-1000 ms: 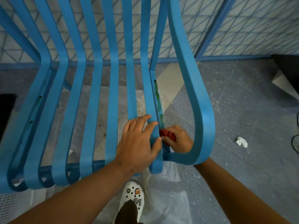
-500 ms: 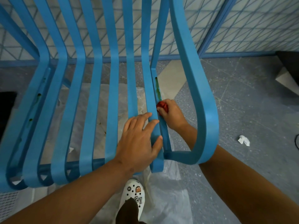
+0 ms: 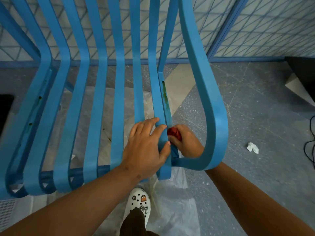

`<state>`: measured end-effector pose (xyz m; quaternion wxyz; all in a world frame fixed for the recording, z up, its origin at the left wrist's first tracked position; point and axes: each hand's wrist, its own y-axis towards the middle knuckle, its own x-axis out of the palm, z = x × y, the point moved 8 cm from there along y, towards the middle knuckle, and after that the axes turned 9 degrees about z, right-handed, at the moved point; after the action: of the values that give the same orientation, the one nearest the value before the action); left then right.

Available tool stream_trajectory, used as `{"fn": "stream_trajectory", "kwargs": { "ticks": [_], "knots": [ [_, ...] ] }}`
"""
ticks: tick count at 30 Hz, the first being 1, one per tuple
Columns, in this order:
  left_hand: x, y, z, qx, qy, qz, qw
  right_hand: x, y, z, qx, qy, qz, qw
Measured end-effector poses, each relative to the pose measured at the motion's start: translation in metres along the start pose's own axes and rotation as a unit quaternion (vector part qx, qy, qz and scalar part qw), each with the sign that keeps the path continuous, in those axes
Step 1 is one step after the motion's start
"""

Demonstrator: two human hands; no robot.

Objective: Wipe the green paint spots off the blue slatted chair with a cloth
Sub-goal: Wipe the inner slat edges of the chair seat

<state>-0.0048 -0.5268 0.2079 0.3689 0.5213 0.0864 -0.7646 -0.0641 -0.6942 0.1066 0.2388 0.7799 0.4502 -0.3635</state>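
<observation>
— Well, where is the cloth (image 3: 174,133) held?
— It is pinched in the curled fingers of the right hand (image 3: 186,141) and pressed against the inner side rail of the blue slatted chair (image 3: 119,86), just below a green paint streak (image 3: 165,96).
— And the left hand (image 3: 144,149)?
— It is laid flat on the rightmost seat slat, fingers straight and slightly spread, thumb touching the slat's edge beside the cloth.

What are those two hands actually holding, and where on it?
The right hand grips a bunched red cloth, most of it hidden in the fist. The left hand rests on a chair slat, thumb at its edge.
</observation>
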Motion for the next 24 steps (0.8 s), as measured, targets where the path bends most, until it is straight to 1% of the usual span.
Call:
{"fn": "stream_trajectory", "kwargs": {
  "ticks": [3, 6, 9, 12, 17, 19, 21, 24],
  "knots": [
    [0.001, 0.000, 0.000, -0.003, 0.002, -0.006, 1.000, 0.000, 0.015, -0.006, -0.002, 0.007, 0.007, 1.000],
    [0.000, 0.000, -0.001, -0.005, 0.003, -0.007, 1.000, 0.004, 0.047, -0.008, 0.025, 0.019, 0.012, 0.999],
    [-0.001, 0.001, -0.001, -0.004, 0.002, -0.007, 1.000, 0.007, 0.085, -0.008, 0.046, 0.006, 0.026, 0.999],
    [0.000, 0.001, -0.002, -0.001, 0.000, -0.008, 1.000, 0.008, 0.102, -0.012, 0.058, -0.008, 0.021, 0.998],
    [-0.002, 0.001, -0.001, 0.000, -0.009, 0.006, 1.000, 0.007, 0.079, -0.010, 0.076, 0.004, 0.013, 0.997],
    [-0.001, 0.002, 0.000, 0.001, -0.009, 0.002, 1.000, 0.005, 0.058, -0.009, 0.067, -0.001, 0.013, 0.998],
    [-0.001, 0.002, 0.001, 0.007, 0.000, -0.013, 1.000, 0.003, 0.035, -0.010, 0.053, 0.004, 0.004, 0.999],
    [0.003, 0.011, 0.000, 0.020, 0.014, -0.058, 0.998, 0.001, 0.011, -0.012, 0.030, 0.006, -0.003, 1.000]
  ]
}}
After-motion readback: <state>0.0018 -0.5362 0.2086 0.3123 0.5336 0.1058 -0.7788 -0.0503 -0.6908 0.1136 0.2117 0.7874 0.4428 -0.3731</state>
